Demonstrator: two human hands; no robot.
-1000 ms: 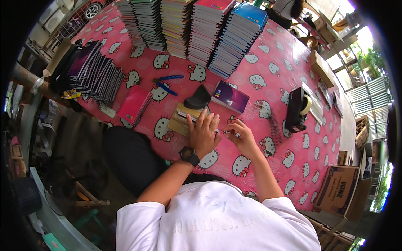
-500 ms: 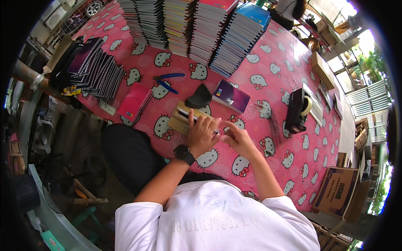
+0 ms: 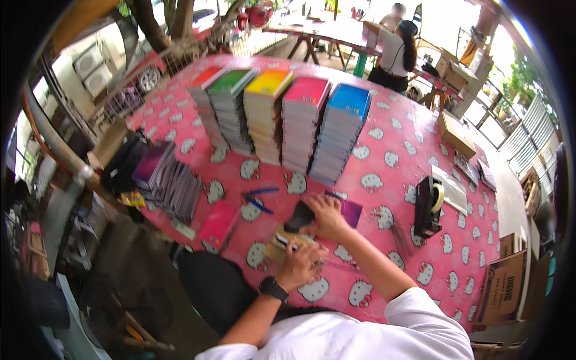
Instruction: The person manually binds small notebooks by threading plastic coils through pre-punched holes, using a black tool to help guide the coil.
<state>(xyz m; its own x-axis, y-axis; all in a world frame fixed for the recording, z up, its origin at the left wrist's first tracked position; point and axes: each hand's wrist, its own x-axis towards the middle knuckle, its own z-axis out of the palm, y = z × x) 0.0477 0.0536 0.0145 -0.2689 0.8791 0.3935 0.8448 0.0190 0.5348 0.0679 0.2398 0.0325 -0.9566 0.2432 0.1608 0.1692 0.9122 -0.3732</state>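
My left hand [image 3: 300, 265], with a black watch on its wrist, rests closed over a tan board [image 3: 277, 248] that has a dark and pale strip along it. What lies under its fingers is hidden. My right hand [image 3: 329, 219] reaches out beyond it, fingers apart, over the right edge of a black curved piece [image 3: 296, 219] and the near corner of a purple notebook [image 3: 351, 212]. A blurred thin coil [image 3: 343, 264] lies to the right of my left hand. Blue-handled pliers [image 3: 259, 200] and a pink notebook [image 3: 219, 224] are to the left.
Tall stacks of spiral notebooks [image 3: 295, 129] stand at the back of the pink patterned table [image 3: 375, 288]. Purple notebooks [image 3: 168, 180] are piled at the left. A black tape dispenser [image 3: 427, 207] and another coil [image 3: 402, 240] are at the right. Another person [image 3: 393, 57] stands far behind.
My right hand has left the left hand's side and moved forward to the black piece and purple notebook. My left hand stays at the board. The view has tilted up.
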